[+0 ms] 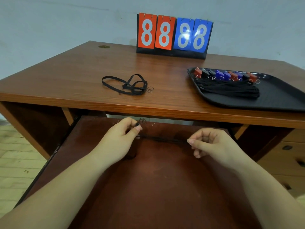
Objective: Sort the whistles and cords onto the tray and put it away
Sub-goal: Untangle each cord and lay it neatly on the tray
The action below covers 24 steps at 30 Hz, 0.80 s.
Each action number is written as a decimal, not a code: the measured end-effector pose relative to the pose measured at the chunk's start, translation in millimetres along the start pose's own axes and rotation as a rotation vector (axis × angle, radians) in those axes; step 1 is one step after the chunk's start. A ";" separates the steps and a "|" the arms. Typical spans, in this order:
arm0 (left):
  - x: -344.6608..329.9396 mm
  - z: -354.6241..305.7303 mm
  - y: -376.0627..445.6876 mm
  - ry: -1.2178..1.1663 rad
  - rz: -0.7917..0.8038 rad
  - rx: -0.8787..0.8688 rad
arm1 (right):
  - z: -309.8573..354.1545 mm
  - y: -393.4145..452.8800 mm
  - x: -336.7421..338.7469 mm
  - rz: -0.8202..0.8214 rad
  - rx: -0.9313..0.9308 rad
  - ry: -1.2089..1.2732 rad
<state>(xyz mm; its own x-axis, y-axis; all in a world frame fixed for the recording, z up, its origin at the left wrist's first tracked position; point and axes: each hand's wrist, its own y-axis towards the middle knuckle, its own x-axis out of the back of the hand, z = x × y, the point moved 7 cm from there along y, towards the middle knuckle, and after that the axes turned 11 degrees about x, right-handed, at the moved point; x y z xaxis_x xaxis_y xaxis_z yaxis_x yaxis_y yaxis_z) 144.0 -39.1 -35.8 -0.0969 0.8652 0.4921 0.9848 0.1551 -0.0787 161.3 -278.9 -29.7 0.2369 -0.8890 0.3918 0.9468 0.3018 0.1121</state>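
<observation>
Desk (82, 66); tray (280, 96) cut off rightward

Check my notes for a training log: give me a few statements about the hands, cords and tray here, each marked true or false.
1. Both hands pinch one black cord stretched between them. True: left hand, right hand.
2. The tray sits on the pull-out shelf. False: it lies on the desk top, at the right.
3. A loose black strap lies on the desk top. True.
4. The whistles on the tray are all red. False: red, blue and black.
5. The scoreboard shows all eights. True.
</observation>
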 end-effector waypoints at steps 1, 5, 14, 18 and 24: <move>1.4 -4.5 -3.2 0.011 -0.008 -0.018 | 3.8 -0.4 0.8 -0.010 0.035 -0.026; 5.7 -17.3 -11.6 -0.014 -0.027 -0.108 | 16.8 -4.0 -0.1 -0.027 0.132 -0.099; -10.5 -33.6 -29.9 -0.285 0.073 -0.072 | 33.9 -12.4 -15.5 -0.063 0.232 -0.054; -27.2 -29.0 -33.8 -0.385 0.164 0.014 | 39.6 -16.4 -32.5 -0.071 0.227 0.147; -43.0 -24.1 -36.6 -0.546 0.327 0.115 | 29.2 -16.0 -43.2 -0.078 0.139 0.467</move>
<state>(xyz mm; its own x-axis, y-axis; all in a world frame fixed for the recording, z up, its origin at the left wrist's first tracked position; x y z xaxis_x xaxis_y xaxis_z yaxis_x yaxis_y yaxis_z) 115.5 -93.4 -33.2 0.1159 0.9898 -0.0825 0.9573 -0.1335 -0.2566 129.5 -235.3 -21.7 0.2686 -0.9607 -0.0704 0.9352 0.2426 0.2578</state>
